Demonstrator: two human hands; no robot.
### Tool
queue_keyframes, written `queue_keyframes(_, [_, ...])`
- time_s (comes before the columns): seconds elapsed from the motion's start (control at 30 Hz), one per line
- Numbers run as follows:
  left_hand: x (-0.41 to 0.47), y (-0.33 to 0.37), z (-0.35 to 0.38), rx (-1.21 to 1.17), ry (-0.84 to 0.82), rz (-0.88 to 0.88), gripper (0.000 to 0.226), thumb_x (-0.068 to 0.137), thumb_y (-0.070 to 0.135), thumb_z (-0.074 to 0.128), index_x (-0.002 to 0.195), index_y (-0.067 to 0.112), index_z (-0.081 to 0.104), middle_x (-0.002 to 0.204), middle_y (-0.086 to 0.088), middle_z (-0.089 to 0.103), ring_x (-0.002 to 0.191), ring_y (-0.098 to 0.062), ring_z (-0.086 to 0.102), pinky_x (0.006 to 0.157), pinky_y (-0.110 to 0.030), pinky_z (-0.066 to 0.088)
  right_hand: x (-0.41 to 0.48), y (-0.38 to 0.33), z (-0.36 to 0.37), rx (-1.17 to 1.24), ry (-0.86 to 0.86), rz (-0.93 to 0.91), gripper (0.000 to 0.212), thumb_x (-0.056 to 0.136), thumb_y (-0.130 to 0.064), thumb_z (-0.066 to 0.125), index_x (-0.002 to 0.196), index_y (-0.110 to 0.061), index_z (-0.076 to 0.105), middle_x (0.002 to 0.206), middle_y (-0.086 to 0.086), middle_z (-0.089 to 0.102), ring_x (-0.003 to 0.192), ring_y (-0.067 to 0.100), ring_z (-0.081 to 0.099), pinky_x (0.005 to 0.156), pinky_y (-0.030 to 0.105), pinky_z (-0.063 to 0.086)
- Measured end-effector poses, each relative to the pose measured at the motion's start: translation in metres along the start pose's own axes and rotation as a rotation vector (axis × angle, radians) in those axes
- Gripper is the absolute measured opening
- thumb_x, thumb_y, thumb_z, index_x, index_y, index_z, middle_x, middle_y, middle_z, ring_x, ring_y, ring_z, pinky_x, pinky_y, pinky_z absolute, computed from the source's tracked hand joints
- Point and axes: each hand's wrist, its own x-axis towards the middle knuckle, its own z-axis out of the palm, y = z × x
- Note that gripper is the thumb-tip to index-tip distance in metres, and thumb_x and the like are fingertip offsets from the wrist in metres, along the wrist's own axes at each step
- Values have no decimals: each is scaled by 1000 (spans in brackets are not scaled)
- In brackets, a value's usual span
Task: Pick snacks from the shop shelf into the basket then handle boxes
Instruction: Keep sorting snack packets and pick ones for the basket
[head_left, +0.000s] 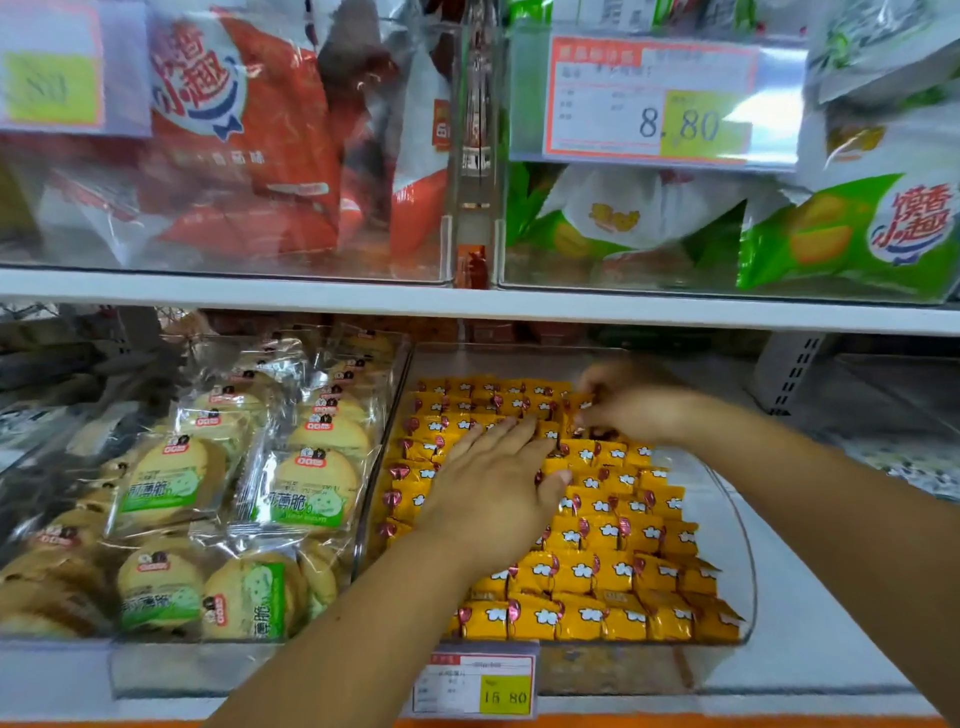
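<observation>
Rows of small yellow snack packets (597, 566) fill a clear plastic bin (737, 561) on the lower shelf. My left hand (493, 483) lies flat on the packets near the bin's middle, fingers straight and pointing to the back right. My right hand (628, 405) reaches to the back rows, its fingers curled and pinching yellow packets (582, 402) there. No basket is in view.
A clear bin of round biscuits in green-labelled wrappers (218, 493) stands to the left. On the upper shelf (467, 301) are bins of red bags (249, 145) and green bags (841, 234). Price tags (649, 98) hang on the bin fronts.
</observation>
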Motion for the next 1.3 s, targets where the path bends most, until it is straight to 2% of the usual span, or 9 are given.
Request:
queue_keyframes(0.13, [-1, 1, -2, -15, -13, -4, 54, 104, 52, 19, 156, 34, 20, 166, 11, 6, 152, -7, -1, 119, -29, -9, 9, -1, 3, -190, -140, -71, 31, 95, -21, 63, 126, -18, 61, 121, -1, 60, 99, 13, 53, 79, 21, 39])
queue_keyframes(0.33, [1, 2, -8, -9, -39, 11, 55, 105, 50, 25, 157, 35, 15, 166, 10, 8, 152, -10, 2, 121, -34, -3, 4, 20, -32, -90, -123, -155, 21, 95, -6, 61, 110, -13, 72, 101, -4, 67, 100, 15, 62, 98, 33, 48])
queue_keyframes(0.4, [7, 8, -13, -1, -49, 46, 55, 105, 46, 28, 157, 34, 14, 166, 9, 7, 152, -11, 1, 121, -35, -3, -3, 26, -38, -160, -134, -156, 19, 94, -7, 62, 107, -12, 74, 101, -4, 67, 104, 15, 61, 94, 22, 45])
queue_keyframes(0.47, [16, 15, -13, 8, -75, 108, 54, 106, 45, 25, 157, 32, 15, 166, 9, 5, 152, -11, -2, 121, -36, -6, -8, 25, -36, -307, -157, -174, 20, 95, -12, 60, 109, -16, 73, 97, -9, 60, 106, 15, 55, 70, 5, 31])
queue_keyframes(0.63, [28, 18, -3, 51, -149, 136, 53, 106, 48, 17, 157, 33, 15, 166, 7, 3, 152, -11, -6, 123, -42, -7, -5, 19, -26, -562, -149, -159, 28, 96, -13, 55, 118, -22, 70, 105, -2, 56, 87, 10, 41, 56, 17, 28])
queue_keyframes(0.77, [23, 19, -5, 85, -165, 116, 53, 105, 49, 15, 157, 35, 15, 166, 7, 5, 152, -13, -7, 123, -43, -8, -4, 29, -24, -316, -51, -110, 4, 94, -23, 63, 94, -25, 66, 105, -3, 57, 86, 8, 50, 70, 22, 39])
queue_keyframes(0.87, [22, 19, -7, 57, -154, 106, 54, 105, 50, 19, 156, 34, 18, 166, 6, 10, 153, -15, -3, 123, -44, -5, -26, 32, -25, -127, 75, -100, 3, 99, -26, 56, 98, -27, 58, 106, -3, 58, 96, 17, 54, 78, 29, 39])
queue_keyframes(1.1, [-16, 26, -32, -429, 51, -2, 63, 99, 44, 51, 155, 30, 25, 158, 5, 33, 144, -16, 31, 113, -31, 30, -111, 20, -9, 325, 467, -204, 17, 96, -17, 60, 90, -32, 59, 99, -15, 67, 92, 4, 64, 77, 17, 49])
queue_keyframes(1.3, [-75, 15, -54, -878, 115, -139, 17, 97, 33, 57, 113, 38, 56, 125, 6, 60, 108, -12, 65, 91, -39, 55, -162, -10, 13, 973, 390, -162, 18, 95, 1, 57, 85, -14, 58, 106, -4, 71, 95, 11, 71, 76, 27, 59])
